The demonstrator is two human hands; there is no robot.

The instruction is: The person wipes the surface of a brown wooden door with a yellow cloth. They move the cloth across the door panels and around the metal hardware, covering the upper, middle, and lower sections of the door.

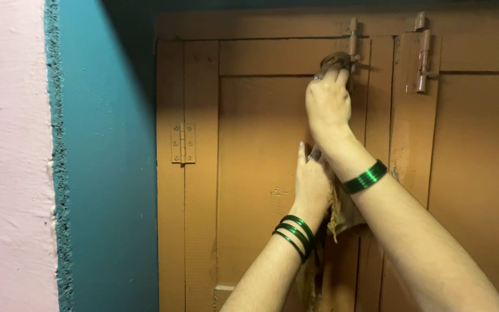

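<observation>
The right hand (328, 104) reaches highest, its fingers curled closed around the handle of a brown sliding bolt (342, 56) near the top of the left door leaf (261, 150). The bolt lies directly above the grip, and its long axis runs up and down toward the door frame (261, 24). The left hand (312, 184) sits lower, just below the right wrist and crossing under it. Its palm lies flat against the door with the fingers straight, holding nothing I can make out. Green bangles (365, 177) ring both wrists. To the right, a second upright bolt (423, 55) is mounted on the right door leaf (480, 173), untouched. Farther left are a small hinge (183, 143), a teal wall (108, 173) and a pink wall (10, 156).
</observation>
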